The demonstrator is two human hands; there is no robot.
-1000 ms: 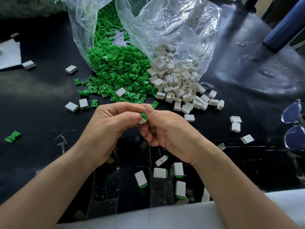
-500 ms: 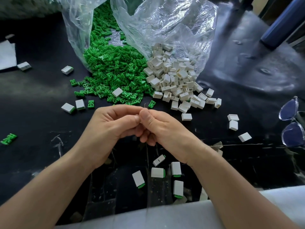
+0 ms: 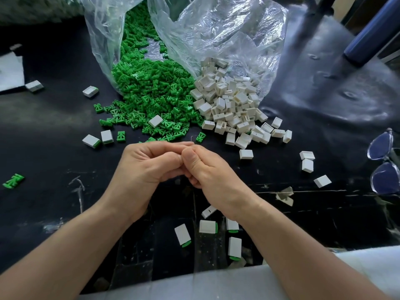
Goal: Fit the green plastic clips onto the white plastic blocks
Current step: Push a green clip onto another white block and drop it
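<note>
Here, our left hand (image 3: 149, 167) and right hand (image 3: 207, 169) meet above the black desk (image 3: 54, 118). Each grip is narrow, fingers curled inward and thumbs touching. Whatever sits between them is hidden, so we cannot tell whether a clip and a block are held.

The small green plastic clips (image 3: 151, 92) lie heaped at the mouth of one clear plastic bag (image 3: 101, 40). The hollow white plastic blocks (image 3: 229, 105) spill from a second bag (image 3: 227, 33) just beside it.

If a piece is being pressed home unseen, we judge it could go in skewed and jam. It could also pop from our fingertips and drop among the finished ones or over the desk's near edge.

Both heaps are past counting. Under our wrists we count four green-tipped white blocks (image 3: 207, 226), plus one plain block (image 3: 208, 211) showing no green. Right of the hands lie four loose white blocks (image 3: 246, 154); to the left, two more fitted blocks (image 3: 91, 141).
</note>
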